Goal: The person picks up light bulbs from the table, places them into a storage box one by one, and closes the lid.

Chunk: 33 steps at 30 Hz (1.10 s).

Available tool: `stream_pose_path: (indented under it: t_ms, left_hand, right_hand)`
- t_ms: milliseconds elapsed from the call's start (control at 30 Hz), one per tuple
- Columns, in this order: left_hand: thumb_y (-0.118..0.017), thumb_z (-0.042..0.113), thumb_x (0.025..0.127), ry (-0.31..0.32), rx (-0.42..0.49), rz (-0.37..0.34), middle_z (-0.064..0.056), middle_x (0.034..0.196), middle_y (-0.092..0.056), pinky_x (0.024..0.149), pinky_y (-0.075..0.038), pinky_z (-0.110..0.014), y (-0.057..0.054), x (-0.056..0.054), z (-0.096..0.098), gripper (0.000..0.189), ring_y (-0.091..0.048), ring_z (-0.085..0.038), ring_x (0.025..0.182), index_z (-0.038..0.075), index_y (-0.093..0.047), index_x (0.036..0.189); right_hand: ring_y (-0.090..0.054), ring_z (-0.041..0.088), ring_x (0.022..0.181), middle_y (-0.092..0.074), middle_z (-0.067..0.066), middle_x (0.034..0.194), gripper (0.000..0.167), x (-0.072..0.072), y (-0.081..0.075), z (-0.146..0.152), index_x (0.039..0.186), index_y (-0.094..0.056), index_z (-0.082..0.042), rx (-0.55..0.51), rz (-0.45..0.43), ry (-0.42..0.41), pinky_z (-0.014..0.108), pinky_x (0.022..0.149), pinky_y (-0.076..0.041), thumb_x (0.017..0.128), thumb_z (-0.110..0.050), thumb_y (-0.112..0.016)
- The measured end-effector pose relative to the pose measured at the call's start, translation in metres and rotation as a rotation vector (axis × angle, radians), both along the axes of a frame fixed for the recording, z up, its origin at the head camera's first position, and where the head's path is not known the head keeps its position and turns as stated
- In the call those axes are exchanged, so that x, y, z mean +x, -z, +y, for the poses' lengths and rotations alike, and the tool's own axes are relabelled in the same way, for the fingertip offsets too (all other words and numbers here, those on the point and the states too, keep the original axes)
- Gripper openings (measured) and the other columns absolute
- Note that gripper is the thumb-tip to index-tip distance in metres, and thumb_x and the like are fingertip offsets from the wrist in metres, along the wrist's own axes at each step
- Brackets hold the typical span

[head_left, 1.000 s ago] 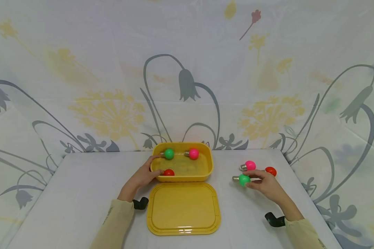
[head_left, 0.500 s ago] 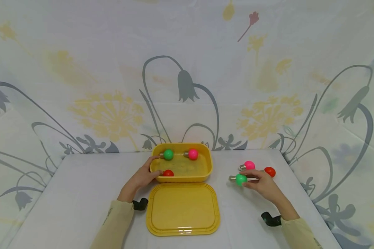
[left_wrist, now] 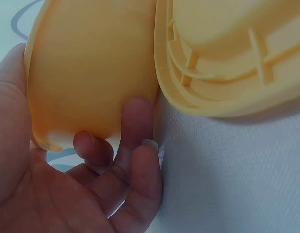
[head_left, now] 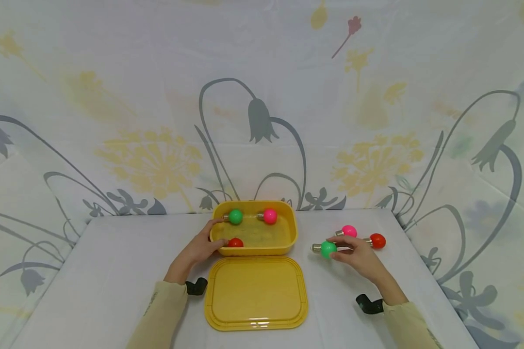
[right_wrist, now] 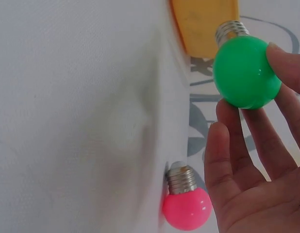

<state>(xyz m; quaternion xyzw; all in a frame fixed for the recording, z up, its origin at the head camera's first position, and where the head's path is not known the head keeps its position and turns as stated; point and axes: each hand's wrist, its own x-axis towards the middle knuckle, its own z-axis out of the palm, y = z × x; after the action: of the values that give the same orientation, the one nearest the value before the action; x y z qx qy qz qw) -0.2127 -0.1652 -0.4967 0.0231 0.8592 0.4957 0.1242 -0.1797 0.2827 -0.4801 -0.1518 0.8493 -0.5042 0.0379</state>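
Note:
My right hand (head_left: 353,254) pinches a green light bulb (head_left: 329,249) by its globe, thumb and fingertips around it. The bulb's metal screw base points left, and in the right wrist view its globe (right_wrist: 247,73) shows above the table. My left hand (head_left: 198,247) holds the left end of a yellow container (head_left: 291,237). In the left wrist view, the thumb lies at its rim and the fingertips are against its outer wall (left_wrist: 91,73). Inside the container lie a green bulb (head_left: 235,216), a pink bulb (head_left: 270,216) and a red bulb (head_left: 235,243), the last partly hidden by the near wall.
A yellow lid (head_left: 256,293) lies directly in front of the container. Beyond my right hand, a pink bulb (head_left: 349,231) and a red bulb (head_left: 377,241) rest on the white cloth. A patterned curtain (head_left: 262,160) rises behind the table.
My right hand has carried the green bulb a short way left, toward the container, uncovering more of the red bulb behind it. The left hand stays at the container's left end.

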Motion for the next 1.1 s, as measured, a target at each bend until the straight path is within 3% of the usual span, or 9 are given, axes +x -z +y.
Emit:
stream_pose_path:
  t_ms: [333, 633, 867, 1100]
  left_hand:
    - [-0.066, 0.026, 0.093, 0.015, -0.019, 0.013, -0.024, 0.144, -0.045, 0.105, -0.036, -0.052, -0.007, 0.001, 0.002, 0.067, -0.046, -0.036, 0.12, 0.017, -0.033, 0.151]
    - [-0.065, 0.026, 0.093, 0.004, -0.021, 0.005, -0.022, 0.145, -0.044, 0.108, -0.034, -0.053, -0.006, 0.001, 0.002, 0.068, -0.045, -0.037, 0.123, 0.018, -0.032, 0.152]
    - [-0.065, 0.025, 0.094, 0.008, -0.019, 0.002, -0.022, 0.145, -0.044, 0.107, -0.034, -0.053, -0.005, 0.002, 0.001, 0.068, -0.045, -0.037, 0.123, 0.018, -0.031, 0.152]
    - [-0.065, 0.026, 0.094, 0.01, -0.026, 0.0, -0.023, 0.143, -0.046, 0.106, -0.035, -0.052, -0.003, 0.002, 0.0, 0.067, -0.046, -0.037, 0.121, 0.018, -0.032, 0.151]
  right_hand:
    - [-0.063, 0.031, 0.103, -0.063, 0.014, 0.12, 0.035, -0.004, -0.002, -0.006, 0.121, -0.068, -0.002, 0.014, 0.016, -0.014, 0.023, 0.084, -0.051, 0.088, -0.008, -0.076]
    - [-0.063, 0.03, 0.104, -0.063, 0.012, 0.12, 0.035, -0.004, -0.003, -0.009, 0.122, -0.068, -0.005, 0.03, -0.005, -0.005, 0.023, 0.085, -0.051, 0.088, -0.011, -0.076]
    - [-0.061, 0.038, 0.104, -0.063, 0.018, 0.117, 0.033, 0.011, -0.04, -0.029, 0.12, -0.067, 0.003, 0.053, 0.0, -0.008, 0.023, 0.084, -0.052, 0.088, -0.004, -0.074]
    - [-0.061, 0.036, 0.106, -0.064, 0.018, 0.118, 0.034, 0.012, -0.045, -0.034, 0.121, -0.067, 0.002, 0.043, -0.017, -0.003, 0.027, 0.087, -0.052, 0.088, -0.005, -0.074]
